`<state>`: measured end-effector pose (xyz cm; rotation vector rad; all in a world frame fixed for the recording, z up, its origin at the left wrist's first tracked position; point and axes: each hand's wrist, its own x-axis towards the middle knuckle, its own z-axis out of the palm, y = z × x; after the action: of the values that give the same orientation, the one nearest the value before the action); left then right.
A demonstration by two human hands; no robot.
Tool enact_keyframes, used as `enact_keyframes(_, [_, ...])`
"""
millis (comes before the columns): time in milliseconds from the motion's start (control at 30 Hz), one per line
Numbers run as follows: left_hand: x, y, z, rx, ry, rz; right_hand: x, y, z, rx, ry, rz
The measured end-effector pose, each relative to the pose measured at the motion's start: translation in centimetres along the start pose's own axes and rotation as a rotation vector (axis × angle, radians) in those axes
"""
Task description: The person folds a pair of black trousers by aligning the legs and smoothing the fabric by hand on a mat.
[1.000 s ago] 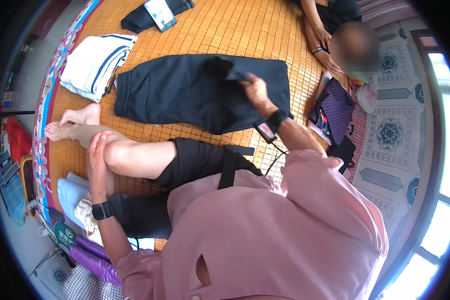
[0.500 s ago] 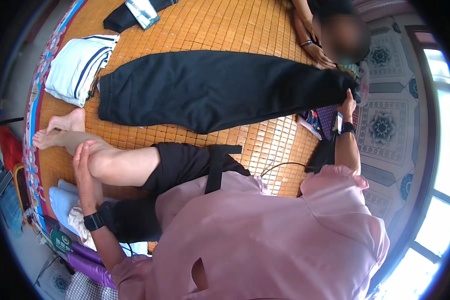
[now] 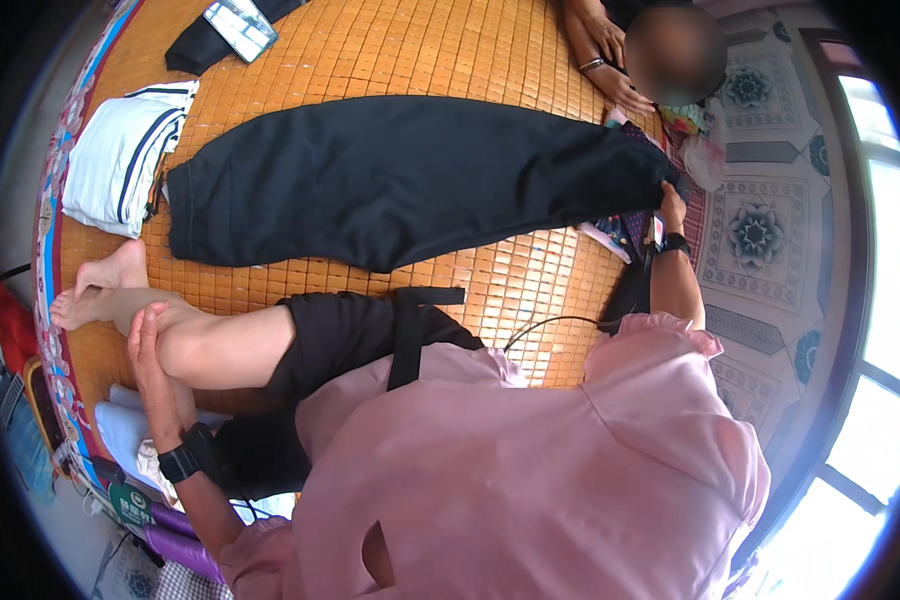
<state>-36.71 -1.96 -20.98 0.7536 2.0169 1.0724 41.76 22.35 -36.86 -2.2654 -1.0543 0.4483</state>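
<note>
A black garment (image 3: 400, 180), long like trousers, lies stretched flat across the bamboo mat (image 3: 450, 50). My right hand (image 3: 672, 208) grips its right end near the mat's edge; a black wristband sits on that wrist. My left hand (image 3: 148, 345) rests on my own bare shin, fingers apart, holding nothing, with a dark watch further up the wrist. My legs are folded on the mat in black shorts, and my pink shirt fills the lower frame.
A folded white garment with dark stripes (image 3: 120, 160) lies at the mat's left. A dark cloth with a flat printed packet (image 3: 232, 25) sits at the top. Another person's hands (image 3: 610, 60) rest at the top right, beside colourful cloths (image 3: 630, 232). Patterned floor tiles lie to the right.
My right hand has pulled the folded black garment out to the right until it lies full length. My left hand has stayed on my leg.
</note>
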Motion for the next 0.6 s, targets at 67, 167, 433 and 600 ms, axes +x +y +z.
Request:
enact_keyframes(67, [-0.5,0.3,0.5,-0.007,0.046,-0.02,0.7,-1.0,0.4,-0.128,-0.013,-0.132])
enact_keyframes(167, [-2.1,0.5,1.0,0.023,0.092,0.013,0.1,-3.0,0.3,0.545,-0.097,-0.051])
enact_keyframes(433, [-3.3,-0.1,1.2,0.044,0.072,0.02,-3.2,4.7,0.8,0.024,0.099,0.211])
enact_keyframes(600, [-2.2,-1.2,0.8,0.005,0.082,-0.001,-13.5,0.1,4.3,0.69,-0.016,0.166])
